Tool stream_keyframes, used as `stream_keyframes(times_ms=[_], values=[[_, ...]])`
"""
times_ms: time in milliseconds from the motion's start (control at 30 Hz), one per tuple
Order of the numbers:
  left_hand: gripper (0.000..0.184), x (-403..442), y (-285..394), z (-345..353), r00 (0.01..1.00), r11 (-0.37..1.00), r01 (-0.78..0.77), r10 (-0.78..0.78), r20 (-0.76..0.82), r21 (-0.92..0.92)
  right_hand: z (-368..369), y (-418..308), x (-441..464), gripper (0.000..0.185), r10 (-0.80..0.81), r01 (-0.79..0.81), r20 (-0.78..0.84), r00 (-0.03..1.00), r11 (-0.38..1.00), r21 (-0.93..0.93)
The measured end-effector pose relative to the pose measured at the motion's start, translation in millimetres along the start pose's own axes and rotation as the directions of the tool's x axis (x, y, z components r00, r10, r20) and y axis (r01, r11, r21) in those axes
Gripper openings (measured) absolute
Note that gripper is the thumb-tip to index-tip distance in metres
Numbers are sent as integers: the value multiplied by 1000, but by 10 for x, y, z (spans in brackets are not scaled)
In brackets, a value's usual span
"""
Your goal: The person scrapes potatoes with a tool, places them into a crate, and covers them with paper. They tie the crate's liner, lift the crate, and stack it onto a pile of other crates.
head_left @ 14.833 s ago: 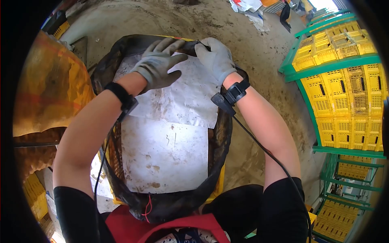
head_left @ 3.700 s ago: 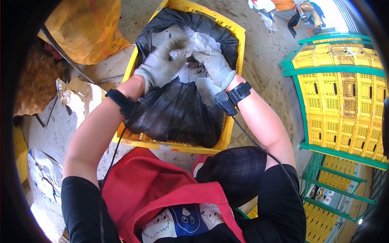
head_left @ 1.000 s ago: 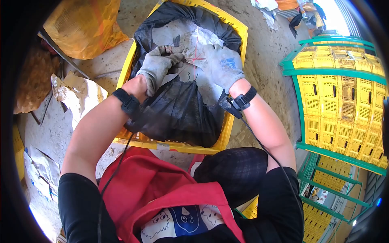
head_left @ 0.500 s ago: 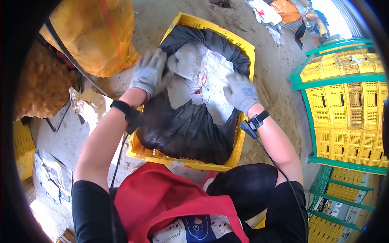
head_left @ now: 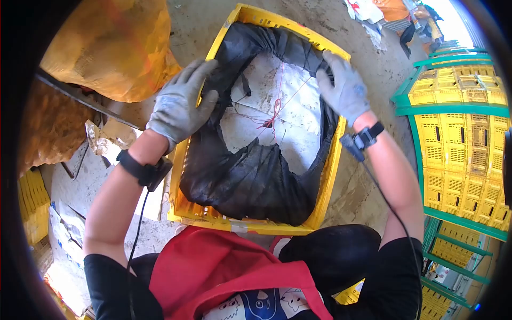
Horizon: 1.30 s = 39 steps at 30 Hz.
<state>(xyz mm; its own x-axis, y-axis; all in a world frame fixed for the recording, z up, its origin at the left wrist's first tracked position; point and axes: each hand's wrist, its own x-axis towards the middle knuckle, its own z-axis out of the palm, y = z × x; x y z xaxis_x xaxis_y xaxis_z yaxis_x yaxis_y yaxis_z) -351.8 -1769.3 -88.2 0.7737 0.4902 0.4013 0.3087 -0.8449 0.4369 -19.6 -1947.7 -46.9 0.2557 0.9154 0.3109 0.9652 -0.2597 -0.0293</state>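
Observation:
A yellow plastic crate (head_left: 242,228) lies in front of my knees, lined with black cloth (head_left: 250,184) whose edges are gathered inward. Inside the ring of cloth, white sheets (head_left: 301,125) show, with thin red string (head_left: 276,109) bunched near their middle. My left hand (head_left: 181,101), in a grey glove, is at the crate's left rim, fingers stretched out over the rim and cloth edge, thumb apart. Over the right rim is my right hand (head_left: 343,89), also gloved, its fingers extended and thumb spread toward the cloth. Neither hand visibly grips anything.
A large orange sack (head_left: 114,50) stands at upper left, with a brown net sack (head_left: 53,120) below it. Stacked yellow crates in a green frame (head_left: 453,110) are at right. Torn cardboard (head_left: 114,138) lies left of the crate, loose bags (head_left: 368,13) at upper right.
Both hands have moved outward from above the white sheets and inner cloth to the crate's side rims. The crate now appears slightly further right in view.

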Motion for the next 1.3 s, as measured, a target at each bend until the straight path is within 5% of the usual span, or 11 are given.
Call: stream_keyframes(times_ms=[33,100,167,233,267,367,400,500,833,1133,1300], values=[[59,-24,-38,50,1000,1000,6,-5,14,-4,80,119,150,54,27,-27,18,999,999,-31],[66,-101,-108,176,828,886,462,-417,373,-36,323,368,473,52,25,-26,-25,999,998,-64],[70,-266,-152,334,800,874,486,-439,409,-13,559,563,814,52,11,-16,-56,998,995,-94],[70,-298,-218,425,930,908,352,-311,198,-227,892,735,1294,52,94,-93,144,985,996,-11],[70,-314,-251,483,968,934,250,-231,102,-256,1173,951,1432,54,-79,76,21,997,990,123],[70,-288,-234,468,958,915,286,-270,93,-284,1406,1014,1782,52,-80,7,278,957,968,253],[70,-291,-208,440,945,902,324,-299,128,-285,1390,957,1818,55,27,-76,385,923,991,112],[68,-223,-165,378,882,835,468,-420,215,-288,1308,784,1791,60,161,-194,389,907,980,46],[73,-61,-235,264,794,862,503,-433,426,-61,1525,929,1839,67,137,-116,410,902,990,-76],[71,-70,-96,299,753,837,469,-546,368,282,1428,848,1914,65,81,-69,425,902,997,-44],[67,-210,748,290,390,400,810,-914,116,429,1312,839,1963,65,10,-21,525,851,1000,15]])
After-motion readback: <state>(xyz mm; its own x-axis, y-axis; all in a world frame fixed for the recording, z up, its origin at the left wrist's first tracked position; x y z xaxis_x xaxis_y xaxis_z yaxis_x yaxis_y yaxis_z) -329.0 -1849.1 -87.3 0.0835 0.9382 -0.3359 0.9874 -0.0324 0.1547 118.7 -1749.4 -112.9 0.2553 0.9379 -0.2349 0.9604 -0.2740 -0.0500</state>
